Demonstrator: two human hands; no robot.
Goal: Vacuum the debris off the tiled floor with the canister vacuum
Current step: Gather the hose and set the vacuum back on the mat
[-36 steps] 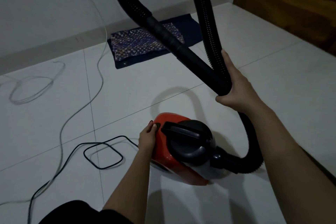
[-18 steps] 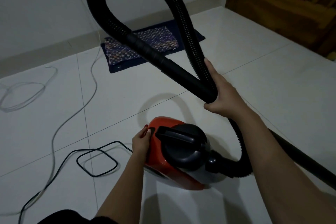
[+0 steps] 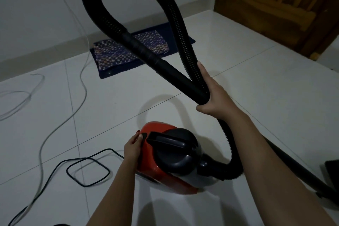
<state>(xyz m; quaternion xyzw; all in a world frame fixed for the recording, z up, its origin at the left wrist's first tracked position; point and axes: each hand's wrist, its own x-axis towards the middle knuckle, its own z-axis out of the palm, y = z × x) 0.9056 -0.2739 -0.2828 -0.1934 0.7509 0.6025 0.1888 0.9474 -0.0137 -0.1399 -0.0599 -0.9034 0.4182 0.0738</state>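
Head view: right grip [image 3: 213,95] clasps hose [image 3: 177,24] above the canister vacuum [image 3: 156,169].

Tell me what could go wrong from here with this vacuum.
1. The black cord lies looped on the tiled floor beside the canister vacuum; rolling or stepping there could snag it.
2. The right hand grips the hose doubled into a tall loop; a kink there might choke suction.
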